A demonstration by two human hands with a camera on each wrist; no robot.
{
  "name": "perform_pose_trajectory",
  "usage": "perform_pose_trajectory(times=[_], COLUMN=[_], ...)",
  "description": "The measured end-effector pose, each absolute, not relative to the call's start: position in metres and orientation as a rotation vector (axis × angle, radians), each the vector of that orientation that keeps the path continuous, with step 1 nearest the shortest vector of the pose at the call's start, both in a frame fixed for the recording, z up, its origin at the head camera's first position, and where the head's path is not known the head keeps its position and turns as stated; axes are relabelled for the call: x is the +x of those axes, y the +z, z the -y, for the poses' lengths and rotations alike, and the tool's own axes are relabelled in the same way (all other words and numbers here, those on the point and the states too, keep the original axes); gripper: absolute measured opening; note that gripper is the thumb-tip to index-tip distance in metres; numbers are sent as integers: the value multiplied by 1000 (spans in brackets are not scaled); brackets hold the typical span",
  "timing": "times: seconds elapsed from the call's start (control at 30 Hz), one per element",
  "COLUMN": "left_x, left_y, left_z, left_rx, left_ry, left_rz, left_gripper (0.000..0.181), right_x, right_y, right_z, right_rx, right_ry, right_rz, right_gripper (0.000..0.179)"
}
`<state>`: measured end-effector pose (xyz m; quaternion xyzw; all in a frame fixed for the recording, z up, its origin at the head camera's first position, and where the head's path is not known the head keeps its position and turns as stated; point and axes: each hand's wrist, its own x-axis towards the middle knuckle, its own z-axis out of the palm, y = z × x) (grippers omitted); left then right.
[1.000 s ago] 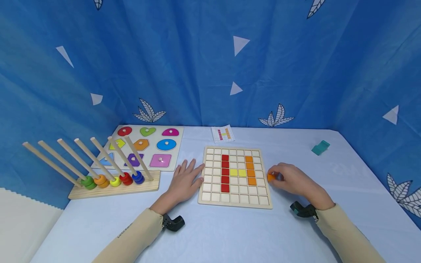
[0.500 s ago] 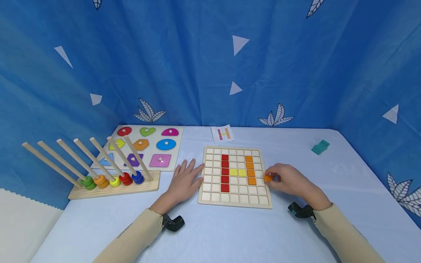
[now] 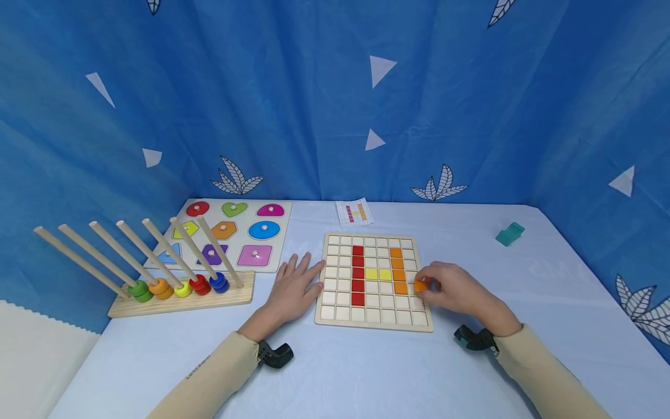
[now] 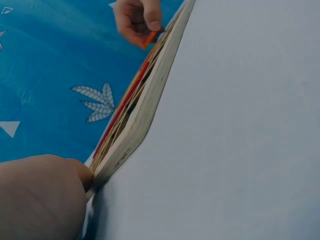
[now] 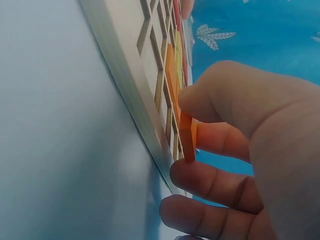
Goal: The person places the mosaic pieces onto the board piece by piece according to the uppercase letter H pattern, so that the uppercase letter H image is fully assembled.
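Note:
A square wooden grid board (image 3: 374, 327) lies on the table, with a column of red tiles (image 3: 358, 272), two yellow tiles (image 3: 378, 274) and a column of orange tiles (image 3: 398, 276) set in its cells. Over its right edge, my right hand (image 3: 456, 291) pinches a loose orange tile (image 5: 187, 137) between thumb and fingers, held tilted close above the rightmost cells. My left hand (image 3: 294, 291) lies with fingers spread beside the board's left edge, fingertips right at the rim. In the left wrist view, part of the left hand (image 4: 45, 195) shows at the near corner.
A small pattern card (image 3: 355, 213) lies behind the board. To the left stand a wooden peg rack (image 3: 180, 302) with coloured rings and a shape puzzle board (image 3: 285, 238). A teal piece (image 3: 510, 234) lies at the back right, before a blue curtain (image 3: 314, 105).
My right hand has moved left with the orange tile, from beside the board to over its right edge. The left hand has stayed put.

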<state>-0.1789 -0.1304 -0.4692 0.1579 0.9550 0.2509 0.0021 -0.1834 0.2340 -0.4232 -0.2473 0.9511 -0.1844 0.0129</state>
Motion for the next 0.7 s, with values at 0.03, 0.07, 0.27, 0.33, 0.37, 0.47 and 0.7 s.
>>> perform_pose_trajectory(times=[0.03,0.07,0.27,0.33,0.37,0.47,0.7], left_x=[-179,-179,-179,-179,-179,-179,-178], left_y=[-470,-470,-470,-470,-470,-470,-470], left_z=[130,130,131,131,131,131,130], left_rx=[495,496,490,485,484,483,480], left_ry=[787,786,791,790,791,789,800], left_rz=[-2997,-2998,-2995,-2995,-2996,-2996,-2997], left_gripper=[54,54,54,54,54,54,54], right_x=[-183,-183,-181,-180,-180,-178,-175], right_y=[-424,-424,-424,-424,-424,-424,-423], right_z=[-233,-232,-228,-227,-226,-225,-222], right_rx=[-771,-775,-795,-798,-795,-797,-820], right_ry=[-571,-570,-582,-586,-585,-593,-572], right_rz=[-2964,-2962,-2948,-2943,-2941,-2930,-2928], right_gripper=[23,23,22,23,23,23,25])
